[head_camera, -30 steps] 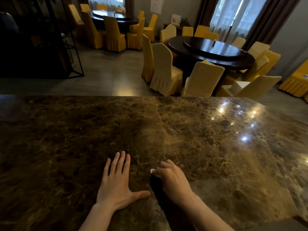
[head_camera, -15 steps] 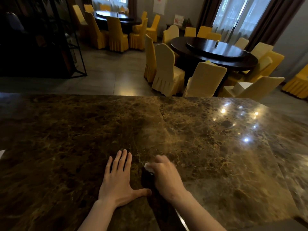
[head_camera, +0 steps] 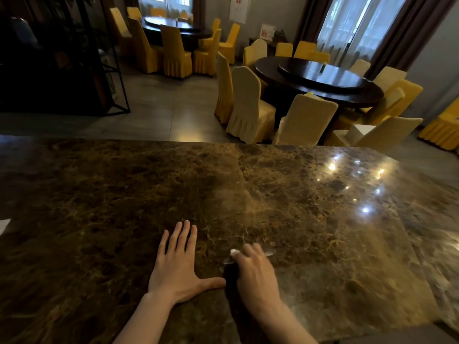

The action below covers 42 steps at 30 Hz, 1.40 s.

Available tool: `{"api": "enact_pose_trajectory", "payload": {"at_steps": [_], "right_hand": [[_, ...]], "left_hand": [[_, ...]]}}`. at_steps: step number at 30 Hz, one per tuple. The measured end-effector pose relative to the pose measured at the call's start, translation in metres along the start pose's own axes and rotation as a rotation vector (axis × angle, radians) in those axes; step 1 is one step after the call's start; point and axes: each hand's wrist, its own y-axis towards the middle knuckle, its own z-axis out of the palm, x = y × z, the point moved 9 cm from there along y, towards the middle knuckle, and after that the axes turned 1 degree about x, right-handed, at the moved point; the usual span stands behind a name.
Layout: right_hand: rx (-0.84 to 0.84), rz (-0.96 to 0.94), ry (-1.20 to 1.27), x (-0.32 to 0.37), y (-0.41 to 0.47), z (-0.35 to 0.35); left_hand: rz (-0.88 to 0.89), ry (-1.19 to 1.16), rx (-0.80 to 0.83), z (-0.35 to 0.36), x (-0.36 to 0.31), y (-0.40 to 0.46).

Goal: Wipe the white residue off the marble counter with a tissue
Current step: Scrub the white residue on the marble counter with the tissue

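A dim dining hall with yellow-covered chairs (head_camera: 250, 105) around dark round dining tables lies beyond the far edge of the brown marble table (head_camera: 99, 194), whose polished top throws back ceiling lights off to the right.

The left hand (head_camera: 177, 266) lies flat on the stone, palm down, fingers straight and close together, thumb stretched out sideways so its tip comes right up to the dark shadow under the right hand (head_camera: 253, 274). It looks to be there only as a brace.

The right hand is curled over a small wad of tissue (head_camera: 234, 252), which peeks out white just beyond its fingertips on the thumb side; the hand is blurred, so the exact grip cannot be told, but the fingers appear bunched down on the wad and pressing it to the table.

A faint pale smear of residue (head_camera: 236, 202) shows on the stone ahead of the right hand, further from the body and slightly toward the left hand's side, running roughly away from the person. A small greyish trace sits just at the fingertips too. Judging from this, the wiping calls for pushing the tissue forward, away from the body; the right hand is the nearer one and already holds the tissue.
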Motion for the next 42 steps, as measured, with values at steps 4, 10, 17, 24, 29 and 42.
{"api": "enact_pose_trajectory", "payload": {"at_steps": [4, 10, 17, 24, 29, 42], "right_hand": [[0.07, -0.083, 0.008, -0.006, -0.007, -0.002], [-0.01, 0.117, 0.111, -0.052, -0.003, -0.024], [-0.155, 0.503, 0.145, -0.127, -0.007, -0.04], [0.027, 0.182, -0.048, -0.061, -0.003, -0.007], [0.041, 0.076, 0.009, -0.052, -0.003, -0.013], [-0.111, 0.276, 0.087, -0.069, -0.013, -0.028]], "left_hand": [[0.005, -0.005, -0.002, -0.001, 0.0, -0.001], [0.006, 0.004, -0.003, -0.001, 0.0, -0.001], [0.013, 0.011, -0.012, -0.001, -0.001, 0.0], [0.024, 0.003, -0.02, -0.001, 0.0, -0.001], [0.02, -0.001, -0.016, -0.002, -0.001, -0.001], [0.008, 0.007, 0.019, -0.003, -0.001, -0.002]]}}
